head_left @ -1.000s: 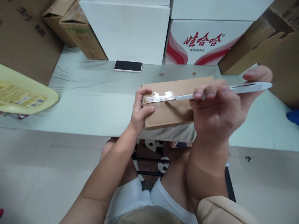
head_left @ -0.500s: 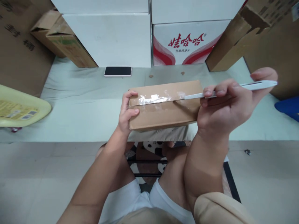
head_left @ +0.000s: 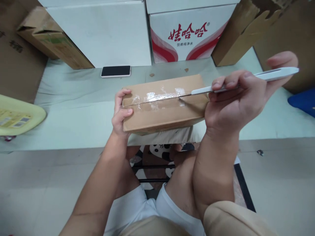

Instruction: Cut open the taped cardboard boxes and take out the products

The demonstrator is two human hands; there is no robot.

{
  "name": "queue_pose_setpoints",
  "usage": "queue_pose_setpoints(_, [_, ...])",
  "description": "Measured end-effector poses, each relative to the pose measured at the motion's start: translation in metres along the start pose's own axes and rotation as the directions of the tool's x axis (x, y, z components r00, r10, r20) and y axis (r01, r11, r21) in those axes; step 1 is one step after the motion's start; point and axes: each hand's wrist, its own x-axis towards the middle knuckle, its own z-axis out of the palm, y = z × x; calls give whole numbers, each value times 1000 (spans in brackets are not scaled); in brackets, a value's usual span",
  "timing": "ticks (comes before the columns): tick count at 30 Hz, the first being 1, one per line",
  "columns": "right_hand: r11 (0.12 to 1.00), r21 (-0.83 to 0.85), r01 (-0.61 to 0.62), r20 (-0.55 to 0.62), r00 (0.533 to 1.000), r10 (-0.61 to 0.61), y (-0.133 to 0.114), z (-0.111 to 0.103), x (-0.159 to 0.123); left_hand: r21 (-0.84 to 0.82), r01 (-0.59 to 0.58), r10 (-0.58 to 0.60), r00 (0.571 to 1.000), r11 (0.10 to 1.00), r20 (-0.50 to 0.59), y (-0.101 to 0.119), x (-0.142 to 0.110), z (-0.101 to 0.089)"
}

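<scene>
A brown cardboard box point(head_left: 164, 114) is held tilted at the table's front edge. Clear tape point(head_left: 157, 96) runs along its middle seam, which shows as a dark line. My left hand point(head_left: 122, 111) grips the box's left end, thumb and fingers on either side of the seam. In my right hand point(head_left: 233, 101) is a slim white utility knife point(head_left: 277, 74), its thin blade at the seam right of the shiny tape. The right palm's heel lies against or close to the box's right end; I cannot tell which.
A phone point(head_left: 115, 71) lies behind the box, with small brown scraps point(head_left: 186, 69) nearby. White cartons point(head_left: 182, 39) line the back, flanked by brown cardboard boxes point(head_left: 236, 39). A yellow bottle point(head_left: 22, 116) lies left; a blue object point(head_left: 302, 102) sits right.
The view has shifted a little, so the box and left hand appear further left and higher. Relative to the box, the knife has moved right along the seam.
</scene>
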Motion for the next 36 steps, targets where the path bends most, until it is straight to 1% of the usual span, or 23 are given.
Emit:
queue_pose_setpoints(3, [997, 75, -2, 69, 998, -3, 0, -2, 1, -19, 4, -4, 1000, 1000, -30, 0, 0, 2])
queue_pose_setpoints(5, [996, 91, -18, 95, 995, 9, -1, -2, 2, -37, 7, -8, 999, 999, -31, 0, 0, 3])
queue_pose_setpoints(10, [997, 49, -56, 105, 993, 50, -4, -1, 1, -64, 8, -9, 999, 998, -31, 1, 2, 3])
queue_pose_setpoints(18, [997, 35, -62, 223, 973, 52, -7, -5, -2, -36, -5, 4, 999, 999, -34, 3, 2, 8])
queue_pose_setpoints(22, [998, 36, -49, 267, 963, 38, -4, -5, -4, -10, -11, 10, 997, 1000, -75, 5, 2, 10])
queue_pose_setpoints(24, [998, 46, -32, 242, 970, 19, -2, -5, -4, 2, -20, 20, 996, 1000, -88, 5, 2, 11])
queue_pose_setpoints(28, [996, 82, -17, 68, 998, 11, -2, -5, -2, 7, -28, 28, 996, 1000, -86, 5, 2, 9])
queue_pose_setpoints(30, [997, 73, -23, 16, 1000, 22, -3, -6, -1, 7, -14, 14, 996, 1000, -84, 5, 2, 7])
queue_pose_setpoints(34, [990, 133, -46, 16, 999, 45, -3, -12, 2, 16, -17, 18, 999, 1000, -52, 4, 2, 4])
queue_pose_setpoints(36, [991, 128, -47, 21, 999, 44, 0, -16, 3, 12, -21, 22, 998, 1000, -57, 4, 2, 4])
